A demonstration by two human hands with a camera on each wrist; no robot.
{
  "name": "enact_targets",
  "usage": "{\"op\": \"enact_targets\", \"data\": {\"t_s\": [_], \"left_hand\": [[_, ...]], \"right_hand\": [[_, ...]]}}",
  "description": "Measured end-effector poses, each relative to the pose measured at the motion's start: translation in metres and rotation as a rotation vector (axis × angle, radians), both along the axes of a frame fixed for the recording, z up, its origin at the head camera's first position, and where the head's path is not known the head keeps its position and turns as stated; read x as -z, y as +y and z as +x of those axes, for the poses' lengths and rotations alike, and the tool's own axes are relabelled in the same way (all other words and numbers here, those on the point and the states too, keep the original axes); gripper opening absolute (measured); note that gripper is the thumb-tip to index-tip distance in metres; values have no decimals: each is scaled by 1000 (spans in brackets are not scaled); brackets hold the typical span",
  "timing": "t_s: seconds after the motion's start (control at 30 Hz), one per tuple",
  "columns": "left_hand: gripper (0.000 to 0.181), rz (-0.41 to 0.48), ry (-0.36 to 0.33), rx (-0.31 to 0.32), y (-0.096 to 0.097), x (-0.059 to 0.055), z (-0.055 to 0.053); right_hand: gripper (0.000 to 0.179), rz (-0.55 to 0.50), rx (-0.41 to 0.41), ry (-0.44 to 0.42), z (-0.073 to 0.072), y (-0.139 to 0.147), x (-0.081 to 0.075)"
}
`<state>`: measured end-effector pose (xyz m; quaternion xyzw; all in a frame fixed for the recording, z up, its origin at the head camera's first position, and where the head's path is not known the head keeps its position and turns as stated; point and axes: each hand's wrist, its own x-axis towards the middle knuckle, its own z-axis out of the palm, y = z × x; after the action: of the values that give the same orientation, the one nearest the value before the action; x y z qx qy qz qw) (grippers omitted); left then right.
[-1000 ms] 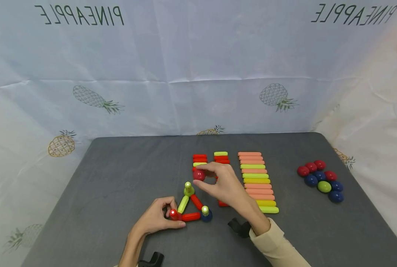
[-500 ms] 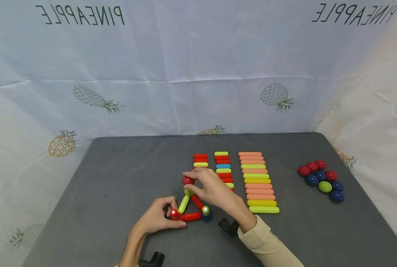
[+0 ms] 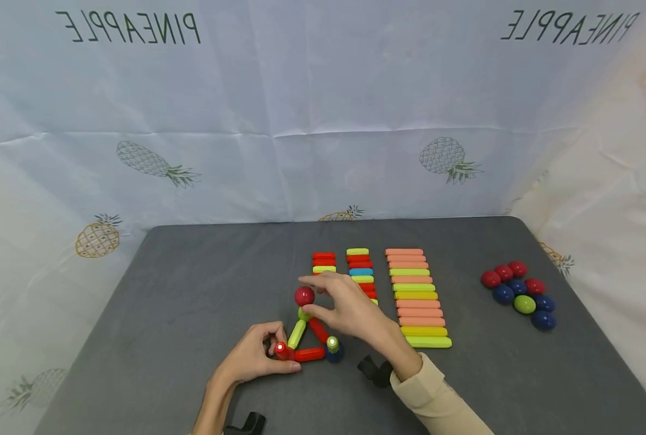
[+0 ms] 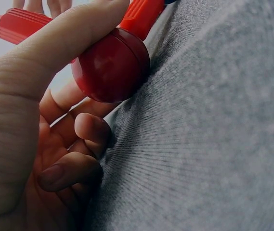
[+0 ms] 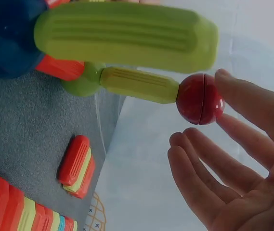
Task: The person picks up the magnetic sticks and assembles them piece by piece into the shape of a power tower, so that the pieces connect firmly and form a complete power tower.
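A triangle of toy building rods and balls lies on the table: a red rod [image 3: 309,354] in front, another red rod [image 3: 318,330] at right, a yellow-green rod [image 3: 297,334] at left. Short rods stand up from its corner balls. My left hand [image 3: 252,353] grips the red corner ball [image 4: 110,67] with thumb and fingers, its upright red rod [image 4: 21,25] beside the thumb. At the far corner, a red ball [image 3: 304,296] sits on top of the upright yellow-green rod [image 5: 139,85]. The fingers of my right hand [image 3: 350,308] are spread around that ball, thumb close against it.
Rows of short red, yellow-green and blue rods [image 3: 360,272] lie behind my right hand. Right of them is a column of longer pink, yellow and green rods [image 3: 418,304]. Several red, blue and green balls [image 3: 524,304] cluster at the table's right side.
My right hand has carried the red ball leftward onto the far upright rod, and its fingers have since spread apart from the ball. The left hand has stayed in place.
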<state>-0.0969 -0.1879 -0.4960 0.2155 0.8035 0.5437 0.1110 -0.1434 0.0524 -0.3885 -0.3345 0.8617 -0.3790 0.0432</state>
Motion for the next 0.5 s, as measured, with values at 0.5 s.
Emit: {"op": "enact_targets", "data": {"t_s": [0.5], "left_hand": [[38,7,7,1,-1,0,1]], "right_hand": [[42,-10,-26,-20,-1,-7,1]]}}
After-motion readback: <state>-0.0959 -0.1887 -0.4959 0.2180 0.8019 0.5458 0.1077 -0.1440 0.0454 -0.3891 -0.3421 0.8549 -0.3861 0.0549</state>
